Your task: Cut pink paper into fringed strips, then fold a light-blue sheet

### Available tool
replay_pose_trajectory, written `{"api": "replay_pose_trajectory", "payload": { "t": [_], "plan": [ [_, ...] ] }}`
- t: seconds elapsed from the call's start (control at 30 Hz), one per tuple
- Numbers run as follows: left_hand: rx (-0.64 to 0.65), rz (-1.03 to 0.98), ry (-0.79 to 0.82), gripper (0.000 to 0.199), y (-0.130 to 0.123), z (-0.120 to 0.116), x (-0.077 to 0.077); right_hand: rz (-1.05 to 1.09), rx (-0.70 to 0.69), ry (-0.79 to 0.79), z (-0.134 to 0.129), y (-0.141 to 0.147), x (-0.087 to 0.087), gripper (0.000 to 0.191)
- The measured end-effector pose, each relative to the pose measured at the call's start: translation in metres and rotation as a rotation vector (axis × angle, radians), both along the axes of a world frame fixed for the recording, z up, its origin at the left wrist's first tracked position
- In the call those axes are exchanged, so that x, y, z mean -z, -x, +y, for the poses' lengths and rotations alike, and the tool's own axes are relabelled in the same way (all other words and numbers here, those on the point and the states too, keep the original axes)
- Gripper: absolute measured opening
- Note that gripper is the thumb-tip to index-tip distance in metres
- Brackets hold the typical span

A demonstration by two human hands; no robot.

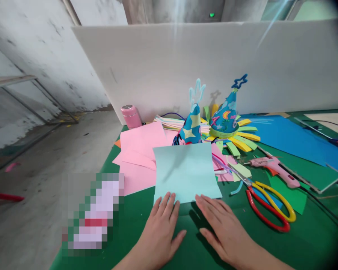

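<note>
A light blue sheet of paper (187, 170) lies in front of me on the green table, its top edge against a cone party hat. My left hand (163, 225) is spread, with its fingertips on the sheet's lower left edge. At the lower right edge, my right hand (221, 227) reaches over with fingers stretched out; whether it presses on the paper or hovers, I cannot tell. Neither hand grips anything. Scissors (266, 200) with red and yellow handles lie to the right of my right hand.
Two decorated cone hats (192, 125) stand behind the sheet. Pink paper (141, 140) spreads left, near a pink bottle (131, 116). A pink glue gun (274, 168) with its cord lies right, before blue board (293, 138). A white panel (214, 60) closes the back.
</note>
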State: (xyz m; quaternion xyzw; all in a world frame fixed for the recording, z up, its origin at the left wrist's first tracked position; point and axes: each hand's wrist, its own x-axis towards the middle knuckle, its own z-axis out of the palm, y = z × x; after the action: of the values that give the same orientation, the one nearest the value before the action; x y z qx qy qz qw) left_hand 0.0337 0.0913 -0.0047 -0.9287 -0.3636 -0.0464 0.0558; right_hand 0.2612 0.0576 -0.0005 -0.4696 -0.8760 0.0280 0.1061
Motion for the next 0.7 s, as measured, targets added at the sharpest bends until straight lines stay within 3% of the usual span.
{"api": "replay_pose_trajectory", "payload": {
  "t": [0.17,0.37,0.47,0.7],
  "plan": [
    [-0.035,-0.043,-0.058,0.058,-0.013,0.001,-0.005,-0.013,-0.070,0.018,0.005,0.012,0.010,0.060],
    [0.046,0.004,0.086,0.055,-0.029,0.005,-0.018,-0.046,-0.068,0.005,0.004,0.010,0.010,0.060],
    [0.023,0.009,0.100,0.056,-0.024,0.004,-0.020,-0.019,-0.053,0.037,0.003,0.012,0.005,0.059],
    [-0.095,-0.024,-0.034,0.048,0.010,-0.003,-0.016,0.039,-0.013,0.103,0.003,0.015,-0.002,0.058]
  ]
}}
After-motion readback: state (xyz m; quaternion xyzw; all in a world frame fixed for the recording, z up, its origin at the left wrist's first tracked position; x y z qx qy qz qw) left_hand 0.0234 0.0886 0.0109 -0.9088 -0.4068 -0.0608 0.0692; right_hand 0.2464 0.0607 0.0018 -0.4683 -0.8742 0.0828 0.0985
